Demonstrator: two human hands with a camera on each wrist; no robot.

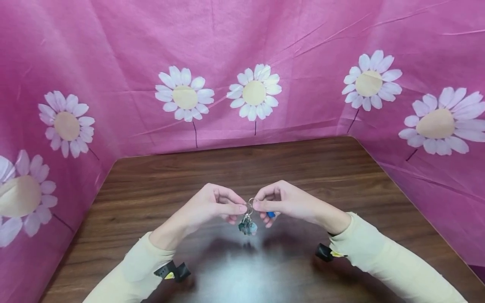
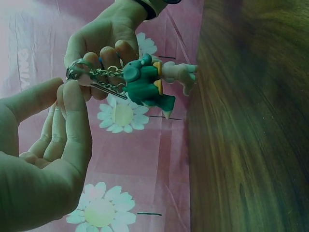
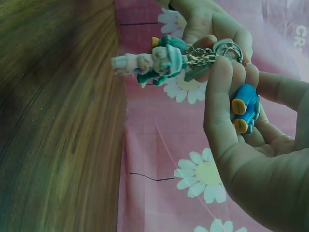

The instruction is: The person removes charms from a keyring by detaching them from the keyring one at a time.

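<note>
Keyring (image 1: 249, 205) in the middle of it all, and both hands are working on it above the wooden table (image 1: 159, 181). Left hand (image 1: 212, 206) is pinching one side of the metal ring between thumb and forefinger, its other fingers curling loosely underneath. Right hand (image 1: 284, 201) is pinching the opposite side the same way, fingertips meeting the left's almost nose to nose.

Dangling below the ring on short chains, a cluster of little charms (image 1: 247, 227) is hanging free in the air, well clear of the tabletop. From the left wrist view, a green figure charm (image 2: 145, 87) is showing plainly, with a pale one (image 2: 178, 72) just behind it and a flat metal key (image 2: 108, 90) lying alongside.

Over on the right wrist view, a small blue charm with orange feet (image 3: 245, 107) is sitting tucked inside the right hand's curled fingers (image 3: 222, 96); whether it is joined to the ring is hard to make out from here.

Cream sleeves (image 1: 382, 256) are covering both forearms, and a pink cloth printed with white daisies (image 1: 254, 92) is standing round the table on three sides.
</note>
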